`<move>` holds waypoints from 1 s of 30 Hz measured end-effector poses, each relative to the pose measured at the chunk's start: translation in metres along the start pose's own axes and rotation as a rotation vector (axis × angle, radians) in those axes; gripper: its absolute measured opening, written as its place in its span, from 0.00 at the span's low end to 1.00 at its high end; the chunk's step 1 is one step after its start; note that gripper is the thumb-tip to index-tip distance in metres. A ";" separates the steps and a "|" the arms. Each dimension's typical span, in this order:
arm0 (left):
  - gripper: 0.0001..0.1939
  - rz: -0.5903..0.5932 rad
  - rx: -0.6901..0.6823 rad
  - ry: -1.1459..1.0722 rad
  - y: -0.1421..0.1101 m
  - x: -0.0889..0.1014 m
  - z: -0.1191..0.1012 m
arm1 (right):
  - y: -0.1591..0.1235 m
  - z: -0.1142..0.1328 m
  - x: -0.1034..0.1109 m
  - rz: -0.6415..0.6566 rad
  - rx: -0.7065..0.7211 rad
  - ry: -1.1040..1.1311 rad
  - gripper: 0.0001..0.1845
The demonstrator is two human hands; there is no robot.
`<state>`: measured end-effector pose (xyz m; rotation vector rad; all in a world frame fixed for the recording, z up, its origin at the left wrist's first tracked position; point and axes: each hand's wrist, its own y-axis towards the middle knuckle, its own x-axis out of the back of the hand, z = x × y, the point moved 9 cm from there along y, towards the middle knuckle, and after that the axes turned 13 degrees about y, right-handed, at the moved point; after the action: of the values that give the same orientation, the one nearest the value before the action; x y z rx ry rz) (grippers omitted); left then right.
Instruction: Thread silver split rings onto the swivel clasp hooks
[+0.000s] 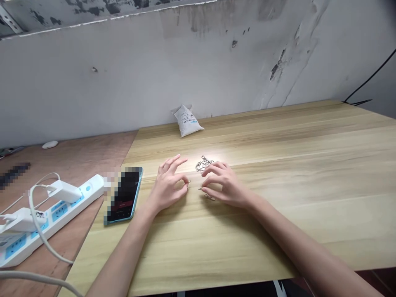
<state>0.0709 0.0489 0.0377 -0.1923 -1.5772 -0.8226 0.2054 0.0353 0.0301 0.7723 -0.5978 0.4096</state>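
Thumb and index finger of my left hand (171, 183) are pinched on a small metal piece (189, 182), with the other fingers spread. Facing it, my right hand (224, 185) pinches another small metal piece (200, 189) between thumb and fingertip. A narrow gap separates the two pieces, which are too small to tell their kind. Just beyond the right fingers lies a small pile of silvery metal clasps and rings (203, 164), partly covered by that hand. A few more metal clasps (209, 197) rest on the table below the right thumb.
The wood-grain table (309, 185) meets a stained wall. At its back lies a white plastic packet (188, 121). Left of my hands is a phone (125, 196). Farther left, a white power strip (58, 214) with chargers and cables sits on a brown surface (93, 150).
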 end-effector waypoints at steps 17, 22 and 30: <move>0.05 0.037 -0.008 -0.046 -0.001 -0.003 0.002 | -0.011 -0.061 0.024 0.000 -0.198 -0.370 0.09; 0.05 -0.013 0.029 -0.057 0.000 0.000 0.001 | -0.009 -0.055 0.019 -0.036 -0.185 -0.252 0.03; 0.08 -0.053 0.028 -0.171 0.002 -0.003 -0.018 | -0.004 -0.024 0.015 -0.166 -0.172 0.129 0.04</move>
<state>0.0871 0.0410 0.0347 -0.2061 -1.7591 -0.8424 0.2274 0.0525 0.0239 0.6207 -0.4384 0.2494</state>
